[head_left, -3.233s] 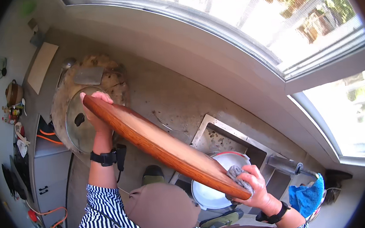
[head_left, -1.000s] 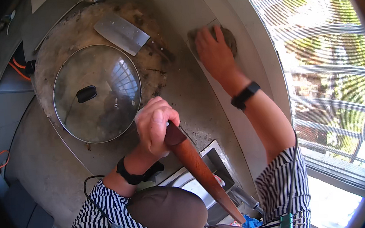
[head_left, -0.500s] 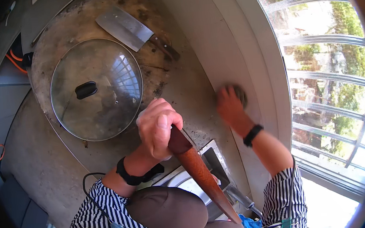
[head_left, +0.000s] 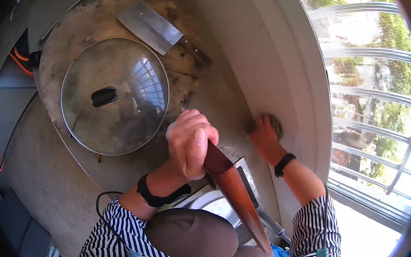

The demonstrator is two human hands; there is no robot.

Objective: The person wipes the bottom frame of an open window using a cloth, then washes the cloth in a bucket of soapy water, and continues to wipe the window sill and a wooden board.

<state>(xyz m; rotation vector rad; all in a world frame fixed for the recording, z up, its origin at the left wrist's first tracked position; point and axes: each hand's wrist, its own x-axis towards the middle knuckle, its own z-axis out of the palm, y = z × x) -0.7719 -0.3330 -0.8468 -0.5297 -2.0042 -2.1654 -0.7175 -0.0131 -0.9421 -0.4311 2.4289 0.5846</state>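
My left hand (head_left: 193, 141) is closed round the dark upper end of a long, tapering reddish-brown object (head_left: 237, 196). It slants down toward my body, its narrow end close to my striped shirt; its exact kind is unclear. Against the lower wall on the right, my right hand (head_left: 265, 138) has its fingers over a small round, dark greenish thing (head_left: 276, 126), blurred and partly covered. Beyond my left hand a glass pot lid (head_left: 123, 123) with a black knob lies on the counter. A cleaver (head_left: 151, 27) with a dark handle rests past the lid.
A stained counter (head_left: 30, 176) spreads to the left. Beneath the brown object is a metal sink (head_left: 213, 200), with a metal faucet (head_left: 273, 227) beside it. A barred window (head_left: 369, 91) runs along the right. Grey cabinets with orange cords (head_left: 19, 61) stand at far left.
My right hand has moved slightly down along the wall, with the round thing under its fingers. The left hand keeps its grip on the brown object. The view has shifted a little.
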